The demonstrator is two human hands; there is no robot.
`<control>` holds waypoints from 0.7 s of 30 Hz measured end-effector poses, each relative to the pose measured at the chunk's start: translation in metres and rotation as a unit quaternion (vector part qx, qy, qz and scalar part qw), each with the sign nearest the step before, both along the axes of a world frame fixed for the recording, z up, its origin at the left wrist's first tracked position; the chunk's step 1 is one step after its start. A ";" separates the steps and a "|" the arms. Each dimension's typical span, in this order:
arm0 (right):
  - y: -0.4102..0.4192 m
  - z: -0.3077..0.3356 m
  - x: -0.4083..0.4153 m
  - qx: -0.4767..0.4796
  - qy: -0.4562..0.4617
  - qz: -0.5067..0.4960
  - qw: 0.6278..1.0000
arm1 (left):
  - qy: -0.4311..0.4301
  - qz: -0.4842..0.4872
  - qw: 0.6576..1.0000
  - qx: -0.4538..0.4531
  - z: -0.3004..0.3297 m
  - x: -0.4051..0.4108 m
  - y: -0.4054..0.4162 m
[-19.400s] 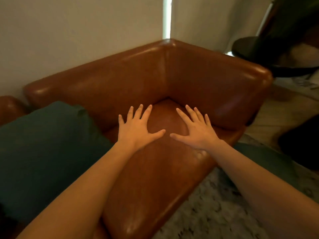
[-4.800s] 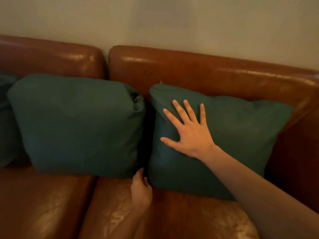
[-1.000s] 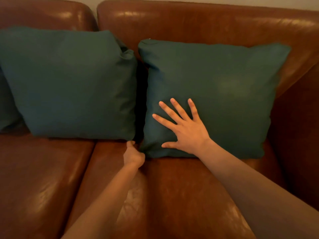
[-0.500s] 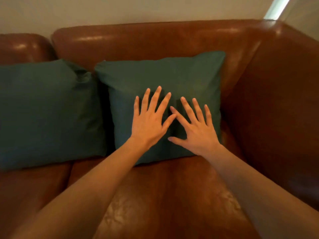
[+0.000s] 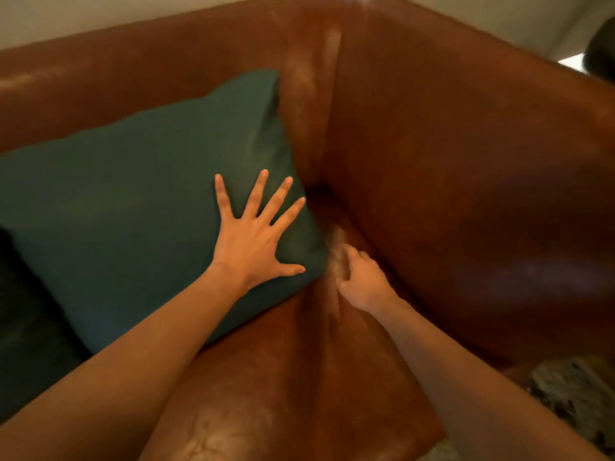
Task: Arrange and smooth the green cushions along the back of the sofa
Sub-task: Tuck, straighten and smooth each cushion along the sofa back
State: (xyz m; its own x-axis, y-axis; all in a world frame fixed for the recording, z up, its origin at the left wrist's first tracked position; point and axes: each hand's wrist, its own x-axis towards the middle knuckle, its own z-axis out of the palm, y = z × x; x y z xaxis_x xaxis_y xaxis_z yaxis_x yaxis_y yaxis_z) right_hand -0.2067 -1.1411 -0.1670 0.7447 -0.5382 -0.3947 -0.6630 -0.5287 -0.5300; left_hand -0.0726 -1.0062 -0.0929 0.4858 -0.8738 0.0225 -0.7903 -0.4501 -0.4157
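Note:
A dark green cushion (image 5: 133, 211) leans against the brown leather sofa back (image 5: 149, 64), close to the corner where the back meets the armrest (image 5: 466, 168). My left hand (image 5: 256, 237) lies flat on the cushion's lower right part with its fingers spread. My right hand (image 5: 362, 281) is on the seat right next to the cushion's lower right corner. Its fingers are curled and blurred, and I cannot tell whether they grip the corner. A second green cushion (image 5: 30, 327) shows partly at the left edge.
The leather seat (image 5: 299, 387) stretches toward me between my forearms. A mottled grey rug (image 5: 575, 397) shows at the lower right, beyond the sofa's front. A dark object (image 5: 600, 58) sits past the armrest at the top right.
The view has swung right toward the sofa corner. My left hand slid to the cushion's lower right part. My right hand left the cushion's face and dropped beside its lower right corner.

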 end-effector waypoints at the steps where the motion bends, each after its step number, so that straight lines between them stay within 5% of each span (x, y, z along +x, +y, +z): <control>1: -0.001 -0.010 0.002 0.051 -0.012 -0.049 0.997 | -0.005 -0.015 1.000 0.012 -0.002 0.001 -0.006; 3: 0.000 -0.026 0.009 0.186 -0.047 -0.160 0.968 | -0.013 -0.042 0.999 0.031 -0.005 0.001 -0.018; 6: 0.006 -0.036 0.024 0.379 -0.110 -0.274 0.877 | -0.019 -0.073 0.996 0.058 -0.008 0.000 -0.034; 14: 0.014 -0.040 0.032 0.526 -0.176 -0.299 0.777 | -0.025 -0.089 0.993 0.072 -0.016 0.003 -0.043; 21: 0.008 -0.033 0.055 0.502 -0.099 -0.254 0.821 | -0.033 -0.103 0.992 0.069 -0.015 0.011 -0.037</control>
State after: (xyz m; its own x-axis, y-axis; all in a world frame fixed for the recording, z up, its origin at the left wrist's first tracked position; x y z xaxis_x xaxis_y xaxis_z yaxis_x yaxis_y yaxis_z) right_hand -0.1519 -1.1331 -0.2003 0.6274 -0.2775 -0.7276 -0.5108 0.5586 -0.6535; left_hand -0.0613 -1.0435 -0.1075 0.2987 -0.9512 -0.0776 -0.8283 -0.2180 -0.5162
